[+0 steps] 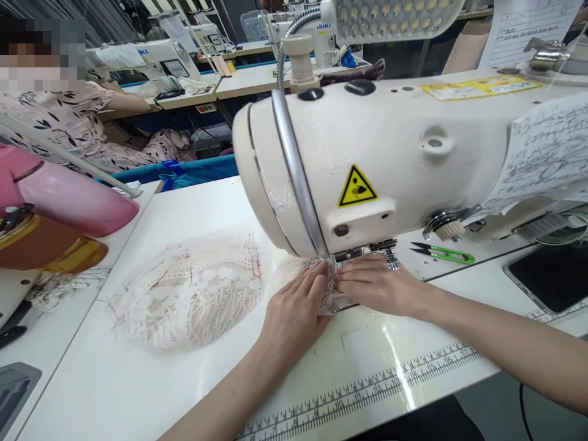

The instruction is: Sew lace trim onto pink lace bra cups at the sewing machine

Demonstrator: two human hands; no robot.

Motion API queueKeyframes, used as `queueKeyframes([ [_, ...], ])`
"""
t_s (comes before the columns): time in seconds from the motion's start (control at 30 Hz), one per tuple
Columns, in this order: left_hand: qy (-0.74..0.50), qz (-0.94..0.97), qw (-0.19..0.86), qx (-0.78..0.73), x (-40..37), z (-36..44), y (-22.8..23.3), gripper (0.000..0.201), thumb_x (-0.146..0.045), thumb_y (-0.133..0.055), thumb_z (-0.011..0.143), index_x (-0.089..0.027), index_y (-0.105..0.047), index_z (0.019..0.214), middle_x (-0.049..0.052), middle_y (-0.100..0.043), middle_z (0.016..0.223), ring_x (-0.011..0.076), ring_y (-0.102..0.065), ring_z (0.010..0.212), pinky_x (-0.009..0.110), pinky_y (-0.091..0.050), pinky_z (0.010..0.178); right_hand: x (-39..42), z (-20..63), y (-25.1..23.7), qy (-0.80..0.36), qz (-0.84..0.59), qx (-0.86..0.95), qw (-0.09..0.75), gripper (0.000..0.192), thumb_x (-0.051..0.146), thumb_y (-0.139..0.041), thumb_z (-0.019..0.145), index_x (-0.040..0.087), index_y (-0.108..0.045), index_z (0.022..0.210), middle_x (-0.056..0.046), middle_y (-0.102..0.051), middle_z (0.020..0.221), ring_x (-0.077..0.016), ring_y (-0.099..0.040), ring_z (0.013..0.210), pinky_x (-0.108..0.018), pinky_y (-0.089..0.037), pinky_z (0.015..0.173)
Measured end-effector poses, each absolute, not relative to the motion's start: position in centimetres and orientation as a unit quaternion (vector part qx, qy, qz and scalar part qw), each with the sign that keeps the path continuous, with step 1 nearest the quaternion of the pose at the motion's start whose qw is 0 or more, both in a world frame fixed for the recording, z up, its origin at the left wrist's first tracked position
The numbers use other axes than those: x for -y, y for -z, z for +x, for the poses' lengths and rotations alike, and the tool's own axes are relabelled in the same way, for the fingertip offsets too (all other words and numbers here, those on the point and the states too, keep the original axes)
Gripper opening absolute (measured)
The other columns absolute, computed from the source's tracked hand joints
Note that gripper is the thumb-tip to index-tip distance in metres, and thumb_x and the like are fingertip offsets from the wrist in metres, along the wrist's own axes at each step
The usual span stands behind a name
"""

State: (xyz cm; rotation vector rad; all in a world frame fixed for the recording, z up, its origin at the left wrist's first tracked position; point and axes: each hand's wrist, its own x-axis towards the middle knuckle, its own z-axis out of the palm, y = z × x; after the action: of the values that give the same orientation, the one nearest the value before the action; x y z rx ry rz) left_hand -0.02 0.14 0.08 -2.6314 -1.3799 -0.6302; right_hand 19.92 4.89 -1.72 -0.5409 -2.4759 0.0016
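Two bare hands rest flat on the white table (138, 392) under the head of a cream sewing machine (381, 159). The left hand (294, 312) lies palm down with its fingers reaching forward, fingertips pressing a small piece of white lace (328, 297) against the table. The right hand (374, 285) lies just beside it, palm down too, fingers stretched toward the left and touching the same lace; neither hand pinches, both press it flat. The lace piece sits right below the machine's presser foot (390, 254), between the two sets of fingertips.

To the left, well apart from the hands, a larger heap of pale lace (188, 294) lies spread on the table. Green thread snips (443, 253) lie behind the right hand, near the machine's base. A printed ruler strip (367, 392) runs along the table's front edge. In the background a person in a patterned top (68, 119) sits at another machine.
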Motion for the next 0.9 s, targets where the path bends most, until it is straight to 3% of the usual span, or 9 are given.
queueKeyframes([
  [0.27,0.187,-0.865,0.067,0.461,-0.1,0.1,0.0,0.033,-0.003,-0.046,0.068,-0.017,-0.054,0.097,0.01,-0.063,0.121,0.0238,-0.062,0.109,0.036,-0.056,0.089,-4.9,20.1,1.2,0.024,-0.228,0.93,0.288,0.021,0.008,-0.048,0.086,0.02,-0.064,0.096,0.004,-0.071,0.096,-0.0112,-0.064,0.093,-0.027,-0.05,0.071],
  [0.4,0.177,-0.867,0.078,0.458,-0.2,0.0,0.1,0.044,-0.003,-0.046,0.067,-0.014,-0.055,0.108,0.009,-0.062,0.124,0.0234,-0.06,0.112,0.036,-0.055,0.09,-4.6,20.4,1.1,0.064,-0.257,0.918,0.295,0.022,0.009,-0.046,0.086,0.02,-0.063,0.094,0.004,-0.071,0.1,-0.0111,-0.064,0.092,-0.028,-0.043,0.06],
  [0.57,0.182,-0.875,0.083,0.441,-0.2,-0.2,0.3,0.051,-0.008,-0.048,0.074,-0.015,-0.053,0.124,0.007,-0.059,0.128,0.0244,-0.058,0.116,0.038,-0.056,0.089,-4.8,20.4,0.8,0.072,-0.256,0.916,0.3,0.024,0.006,-0.043,0.085,0.02,-0.063,0.087,0.002,-0.072,0.089,-0.0129,-0.063,0.081,-0.029,-0.043,0.064],
  [0.9,0.184,-0.88,0.082,0.43,-0.3,-0.1,0.3,0.042,-0.02,-0.051,0.083,-0.016,-0.056,0.124,0.01,-0.059,0.128,0.028,-0.057,0.116,0.043,-0.057,0.087,-6.0,20.8,1.2,-0.013,-0.27,0.932,0.243,0.025,0.01,-0.044,0.088,0.023,-0.065,0.087,0.0,-0.069,0.09,-0.0135,-0.062,0.08,-0.028,-0.044,0.069],
])
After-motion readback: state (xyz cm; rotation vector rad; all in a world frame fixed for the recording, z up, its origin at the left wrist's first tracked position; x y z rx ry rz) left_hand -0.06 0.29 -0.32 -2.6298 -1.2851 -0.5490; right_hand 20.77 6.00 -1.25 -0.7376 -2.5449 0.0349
